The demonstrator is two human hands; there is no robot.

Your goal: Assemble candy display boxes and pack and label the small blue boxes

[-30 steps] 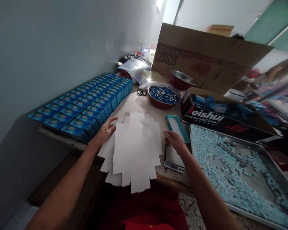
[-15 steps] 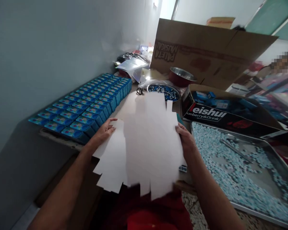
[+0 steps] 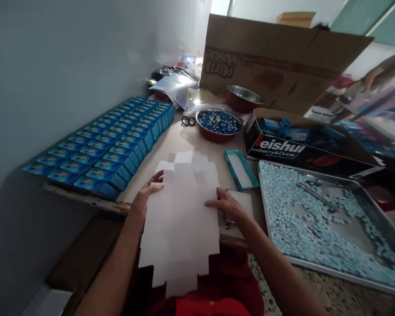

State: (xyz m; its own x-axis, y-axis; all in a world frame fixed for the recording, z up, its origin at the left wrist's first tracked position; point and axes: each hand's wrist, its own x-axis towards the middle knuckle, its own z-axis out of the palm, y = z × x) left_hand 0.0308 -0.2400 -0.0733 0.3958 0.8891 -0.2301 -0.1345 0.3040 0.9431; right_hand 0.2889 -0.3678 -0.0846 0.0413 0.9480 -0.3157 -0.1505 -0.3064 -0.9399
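Flat white unfolded carton blanks (image 3: 181,219) hang over the table's front edge, their tabbed ends pointing toward me. Several seem to lie together as a stack. My left hand (image 3: 147,195) grips the stack's left edge, thumb on top. On the opposite edge, my right hand (image 3: 228,205) has its thumb and fingers closed round the card. Just beyond the right hand lies a teal carton (image 3: 240,170) with a white panel facing up. Partly behind my right wrist, a white card with a dark outline (image 3: 245,202) rests on the table.
Rows of blue boxes (image 3: 108,151) line the left side. A metal tray (image 3: 319,267) of small pale-blue pieces, with a metal strip, is at right. Behind are scissors (image 3: 188,120), a bowl of blue-and-white pieces (image 3: 219,127), a black carton (image 3: 283,151) and a tall cardboard sheet (image 3: 279,66).
The spread-out blanks have been drawn into a narrower, more even stack and brought lower, toward me. My right hand has moved left with its edge. The teal carton and bowl now show fully.
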